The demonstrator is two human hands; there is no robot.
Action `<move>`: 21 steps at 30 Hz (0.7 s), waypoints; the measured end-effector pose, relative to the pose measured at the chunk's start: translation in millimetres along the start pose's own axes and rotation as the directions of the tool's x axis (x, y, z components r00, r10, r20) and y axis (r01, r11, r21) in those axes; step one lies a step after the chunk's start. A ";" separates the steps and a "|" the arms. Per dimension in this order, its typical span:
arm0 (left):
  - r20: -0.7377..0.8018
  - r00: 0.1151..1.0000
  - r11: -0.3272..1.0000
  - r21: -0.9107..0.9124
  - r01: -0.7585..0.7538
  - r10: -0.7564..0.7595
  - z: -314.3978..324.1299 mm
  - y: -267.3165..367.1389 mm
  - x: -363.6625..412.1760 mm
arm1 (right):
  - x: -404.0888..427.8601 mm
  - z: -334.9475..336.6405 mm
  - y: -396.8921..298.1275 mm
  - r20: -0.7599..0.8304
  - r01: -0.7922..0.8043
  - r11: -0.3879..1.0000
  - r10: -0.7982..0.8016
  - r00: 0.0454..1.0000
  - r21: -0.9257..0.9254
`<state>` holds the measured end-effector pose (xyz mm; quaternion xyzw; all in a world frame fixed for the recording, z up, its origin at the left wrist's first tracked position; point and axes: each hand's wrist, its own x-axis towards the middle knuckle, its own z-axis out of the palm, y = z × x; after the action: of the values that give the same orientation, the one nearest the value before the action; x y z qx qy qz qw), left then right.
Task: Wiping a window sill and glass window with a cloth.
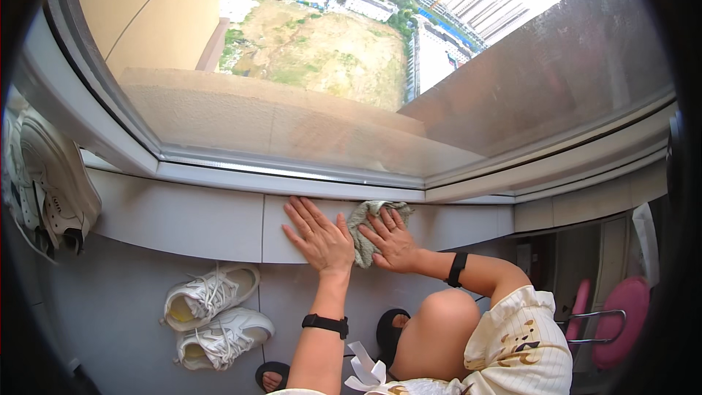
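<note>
My left hand (323, 236) lies flat on the white tiled window sill (208, 216), fingers apart, with nothing in it. Just right of it, my right hand (392, 241) presses a crumpled grey-green cloth (364, 230) against the same sill, its fingers spread over the cloth. Cloth shows above and to the left of that hand; what lies beneath the palm is hidden. Directly behind both hands runs the white window frame (285, 178), touching the back of the sill. A black band is around each wrist or forearm.
White lace-up sneakers (211, 296) stand on the grey tiled floor (131, 285) at the lower left. More light shoes (55, 175) are at the sill's left end. A pink padded seat with a metal tube frame (622, 321) stands at the right. Window glass (329, 115) rises beyond the sill.
</note>
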<state>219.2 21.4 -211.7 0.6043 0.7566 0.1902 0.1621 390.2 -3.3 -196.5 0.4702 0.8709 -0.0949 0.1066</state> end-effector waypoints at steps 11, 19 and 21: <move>-0.116 0.993 0.995 0.101 0.005 0.007 10.1 3.3 -1.7 | 6.2 -8.2 -8.3 -0.137 0.032 0.998 -0.024 0.990 0.059; -0.190 0.981 0.984 0.178 0.009 0.025 22.2 -3.4 -1.5 | -9.1 5.4 10.5 -0.265 0.127 0.982 -0.088 0.960 0.136; -0.190 0.981 0.982 0.190 0.003 0.033 25.7 -2.8 -2.0 | -21.9 11.6 21.7 -0.258 0.099 0.989 -0.068 0.964 0.109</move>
<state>229.5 21.2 -235.5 0.6014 0.7787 0.1761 0.0288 421.3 -12.1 -203.0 0.4469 0.8891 -0.0910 -0.0387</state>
